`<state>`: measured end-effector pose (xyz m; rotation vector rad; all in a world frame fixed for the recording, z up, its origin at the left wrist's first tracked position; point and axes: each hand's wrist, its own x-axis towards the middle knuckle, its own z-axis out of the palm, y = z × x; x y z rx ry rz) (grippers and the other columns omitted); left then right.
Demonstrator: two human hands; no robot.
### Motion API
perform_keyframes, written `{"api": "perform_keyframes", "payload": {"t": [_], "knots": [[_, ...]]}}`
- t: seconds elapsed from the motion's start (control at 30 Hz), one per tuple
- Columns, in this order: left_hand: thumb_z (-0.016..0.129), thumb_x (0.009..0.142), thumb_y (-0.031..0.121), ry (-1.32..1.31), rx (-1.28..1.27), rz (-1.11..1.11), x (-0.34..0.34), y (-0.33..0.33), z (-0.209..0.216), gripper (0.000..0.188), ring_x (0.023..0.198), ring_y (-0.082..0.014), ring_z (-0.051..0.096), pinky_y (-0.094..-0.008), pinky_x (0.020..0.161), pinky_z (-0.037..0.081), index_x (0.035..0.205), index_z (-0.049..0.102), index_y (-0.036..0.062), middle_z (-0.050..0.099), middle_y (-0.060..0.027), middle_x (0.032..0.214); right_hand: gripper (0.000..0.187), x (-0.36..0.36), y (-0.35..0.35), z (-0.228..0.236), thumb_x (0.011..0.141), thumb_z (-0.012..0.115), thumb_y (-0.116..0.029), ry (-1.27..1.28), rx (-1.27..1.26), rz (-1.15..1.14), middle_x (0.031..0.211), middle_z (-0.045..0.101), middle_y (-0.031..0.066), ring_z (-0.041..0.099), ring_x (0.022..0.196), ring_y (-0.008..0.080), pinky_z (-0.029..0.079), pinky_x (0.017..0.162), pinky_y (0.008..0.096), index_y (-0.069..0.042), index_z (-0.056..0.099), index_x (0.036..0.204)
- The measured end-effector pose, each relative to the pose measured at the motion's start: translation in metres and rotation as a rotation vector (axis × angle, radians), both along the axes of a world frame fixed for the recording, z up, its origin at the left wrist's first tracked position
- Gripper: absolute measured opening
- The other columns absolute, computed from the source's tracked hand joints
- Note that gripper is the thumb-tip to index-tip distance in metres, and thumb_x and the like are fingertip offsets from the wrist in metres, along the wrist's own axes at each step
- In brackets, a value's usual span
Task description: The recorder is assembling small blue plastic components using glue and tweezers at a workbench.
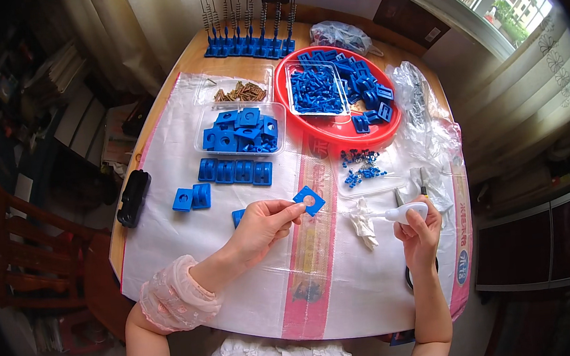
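My left hand [267, 225] pinches the edge of a blue square plate [316, 204] with a round hole, held above the covered table. In my right hand [419, 228] is a small white squeeze bottle [405, 212], its thin nozzle pointing left toward the plate but apart from it. A crumpled white tissue [364, 228] lies below the nozzle. Partly hidden behind my left hand is another blue piece [237, 217]. Farther left sit two blue pieces, a flat plate [183, 200] and a ridged one [201, 196]. A row of several ridged blue pieces [235, 171] lies behind them.
A clear box [280, 127] holds blue plates; another [205, 93] holds brass-coloured screws. The red tray [390, 130] carries blue parts. Small blue and dark parts [362, 167] lie in front of it. Spring-topped blue stands [248, 46] line the back; a black case [134, 198] lies left.
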<state>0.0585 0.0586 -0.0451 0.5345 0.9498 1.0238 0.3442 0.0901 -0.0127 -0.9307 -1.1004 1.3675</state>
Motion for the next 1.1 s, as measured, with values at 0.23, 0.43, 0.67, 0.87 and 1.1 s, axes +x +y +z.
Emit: {"api": "perform_keyframes", "payload": {"t": [0.23,0.43,0.67,0.87,1.1], "knots": [[0.066,0.094,0.014,0.009,0.005,0.001,-0.001,0.0,0.003,0.013,0.054,0.0003,0.035,-0.0153,0.047,0.026,0.095,0.069,0.0009,0.062,-0.0003,0.078,0.017,0.007,0.002,0.001,0.091,0.062,-0.018,0.159,-0.105,0.012,0.064,0.042,-0.0047,0.034,0.054,0.0033,0.028,0.049,0.0217,-0.01,0.051,0.082],[0.065,0.095,0.013,0.019,0.001,-0.021,0.002,0.0,0.007,0.013,0.053,0.0006,0.035,-0.0154,0.046,0.025,0.095,0.069,0.0005,0.062,-0.0006,0.079,0.02,0.015,0.01,-0.011,0.094,0.06,-0.024,0.486,-0.198,-0.055,0.082,0.058,-0.0002,0.046,0.067,0.009,0.042,0.064,0.0263,-0.008,0.059,0.107],[0.064,0.095,0.012,0.022,0.008,-0.06,0.001,-0.002,0.003,0.013,0.054,0.001,0.036,-0.0151,0.046,0.025,0.095,0.068,0.0003,0.063,-0.0013,0.08,0.025,0.017,0.014,-0.012,0.093,0.061,-0.018,0.375,-0.016,0.032,0.102,0.067,0.0088,0.062,0.092,0.0146,0.05,0.086,0.0304,-0.004,0.061,0.114],[0.065,0.094,0.011,0.054,0.018,-0.07,0.005,-0.003,0.001,0.011,0.054,0.0015,0.038,-0.0144,0.046,0.026,0.095,0.068,0.0006,0.063,-0.0016,0.081,0.025,0.018,0.02,-0.024,0.088,0.067,-0.009,0.397,-0.024,-0.016,0.104,0.068,0.0079,0.064,0.094,0.0137,0.049,0.091,0.0312,-0.003,0.063,0.112],[0.066,0.093,0.013,0.051,0.028,-0.083,0.004,-0.005,-0.002,0.013,0.055,0.0013,0.04,-0.0144,0.047,0.027,0.097,0.069,0.0003,0.065,-0.0012,0.081,0.02,0.022,0.025,-0.032,0.088,0.069,-0.009,0.345,-0.034,-0.064,0.102,0.068,0.0056,0.062,0.093,0.0124,0.049,0.089,0.0292,-0.003,0.067,0.107]]}}
